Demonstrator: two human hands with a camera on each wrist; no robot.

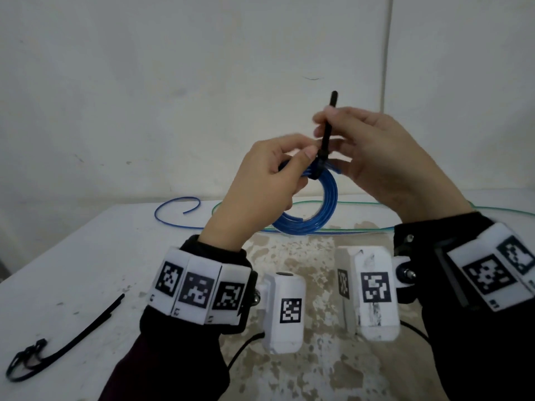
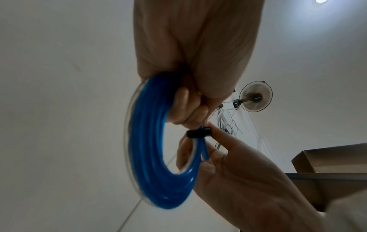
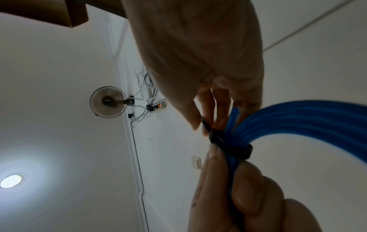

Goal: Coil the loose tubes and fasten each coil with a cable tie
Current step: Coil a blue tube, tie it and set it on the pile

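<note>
- The left hand (image 1: 260, 180) is holding the blue coil (image 1: 312, 209) up in the air, above the table (image 1: 72, 256). Its fingers are curled round the top of the coil, and the rest of the coil is hanging down below the hand.
- A black tie (image 1: 325, 140) is going round the coil at the top, right beside the left thumb. In the right wrist view, the tie's band (image 3: 236, 149) is sitting snug round the blue loops, just above the left hand's fingers (image 3: 244, 193).
- The right hand (image 1: 376, 157) is pinching the tie's long tail between thumb and fingers. The tail is sticking up past the fingertips.
- The right hand is sitting just right of the coil's top, very close to the left hand.
- A loose blue tube (image 1: 173, 212) and a green tube (image 1: 434, 211) are lying on the table behind the hands.
- More black ties (image 1: 58, 342) are lying on the table, well off to the left.
</note>
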